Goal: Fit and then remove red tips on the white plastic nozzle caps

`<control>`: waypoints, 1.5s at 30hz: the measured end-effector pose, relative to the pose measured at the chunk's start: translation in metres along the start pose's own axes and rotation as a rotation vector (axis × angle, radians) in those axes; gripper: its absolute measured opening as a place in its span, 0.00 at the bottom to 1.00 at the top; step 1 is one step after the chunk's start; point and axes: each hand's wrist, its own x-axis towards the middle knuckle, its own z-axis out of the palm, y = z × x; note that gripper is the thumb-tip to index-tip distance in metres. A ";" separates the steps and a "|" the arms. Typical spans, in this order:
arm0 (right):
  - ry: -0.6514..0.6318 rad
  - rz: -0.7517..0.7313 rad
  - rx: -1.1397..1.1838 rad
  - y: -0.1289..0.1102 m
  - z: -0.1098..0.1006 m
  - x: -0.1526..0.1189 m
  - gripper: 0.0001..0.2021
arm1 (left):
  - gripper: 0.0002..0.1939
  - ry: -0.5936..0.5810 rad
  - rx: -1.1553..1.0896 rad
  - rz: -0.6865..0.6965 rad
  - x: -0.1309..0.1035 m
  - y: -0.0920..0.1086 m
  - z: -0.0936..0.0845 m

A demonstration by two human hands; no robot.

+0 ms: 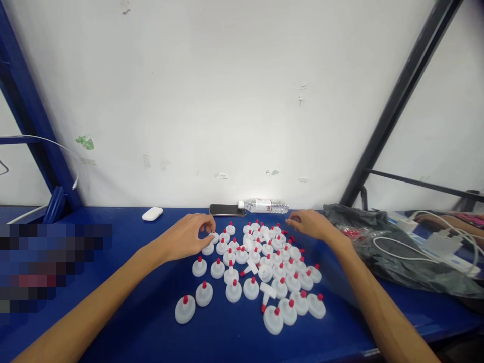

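Many white round squeeze-bottle nozzle caps (234,292) with small red tips stand in a loose cluster on the blue table (132,312). A few lie tipped over, such as a white cap (268,291) near the front. My left hand (189,236) is at the cluster's far left edge, thumb and fingers closed around a white nozzle cap (214,237). At the far right side of the cluster hovers my right hand (308,223), its fingers loosely curled and apart. I see nothing held in it. Some red tips lie just below its fingertips.
Against the wall lie a phone (227,209) and a clear water bottle (264,205) on its side. A white earbud case (153,214) rests at the back left. On the right are a dark plastic bag (393,252) and white cables. Another person's arm (442,222) shows beyond.
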 end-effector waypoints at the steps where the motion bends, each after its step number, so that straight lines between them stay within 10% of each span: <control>1: 0.012 0.000 -0.002 -0.001 -0.001 0.000 0.15 | 0.10 0.022 0.009 -0.009 0.000 0.000 0.002; 10: 0.129 -0.002 -0.005 -0.012 -0.002 0.000 0.15 | 0.13 0.090 0.030 -0.102 0.003 -0.002 0.028; 21: 0.329 -0.072 0.120 -0.017 -0.004 -0.003 0.18 | 0.10 0.333 -0.189 -0.161 0.002 0.024 0.015; 32: 0.292 -0.471 0.330 -0.107 -0.010 -0.044 0.14 | 0.23 0.184 -0.047 0.132 -0.011 0.053 0.024; 38: 0.254 -0.649 0.255 -0.120 -0.001 -0.053 0.11 | 0.27 0.210 0.147 0.424 -0.007 0.045 0.036; 45: 0.308 -0.721 0.257 -0.127 0.005 -0.053 0.15 | 0.29 0.243 0.172 0.436 -0.011 0.049 0.036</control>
